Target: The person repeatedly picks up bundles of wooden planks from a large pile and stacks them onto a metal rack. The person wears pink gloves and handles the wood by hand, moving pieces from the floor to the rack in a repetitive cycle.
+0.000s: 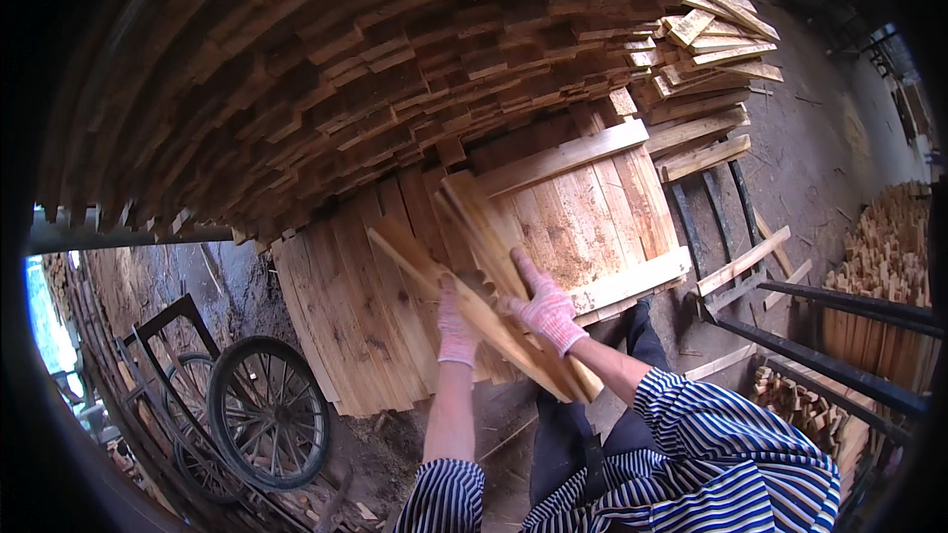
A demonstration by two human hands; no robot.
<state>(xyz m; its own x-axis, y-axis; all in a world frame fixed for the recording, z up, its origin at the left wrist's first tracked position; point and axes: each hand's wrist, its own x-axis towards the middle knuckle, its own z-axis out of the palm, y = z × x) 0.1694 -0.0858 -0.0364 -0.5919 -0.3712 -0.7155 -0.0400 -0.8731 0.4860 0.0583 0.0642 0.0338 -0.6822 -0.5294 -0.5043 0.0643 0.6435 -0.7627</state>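
Both my hands wear pinkish-white knit gloves. My left hand (455, 324) is closed around a long wooden slat (403, 249) that slants from upper left to lower right. Just to its right, my right hand (546, 312) grips more slats (484, 225), lying at a similar slant with their lower ends close to the first. How many pieces each hand holds is partly hidden by the gloves. Beneath them spreads a platform of planks (341, 301), with a pale crosspiece (563, 158) on its far part and another crosspiece (632, 279) nearer me.
A tall stack of wooden slats (395, 69) rises behind the platform, with loose slats (721, 30) at its right end. A spoked-wheel cart (269, 413) stands at left. Dark metal bars (839, 303) run along the right, near upright bundled slats (894, 247) and a smaller pile (805, 405).
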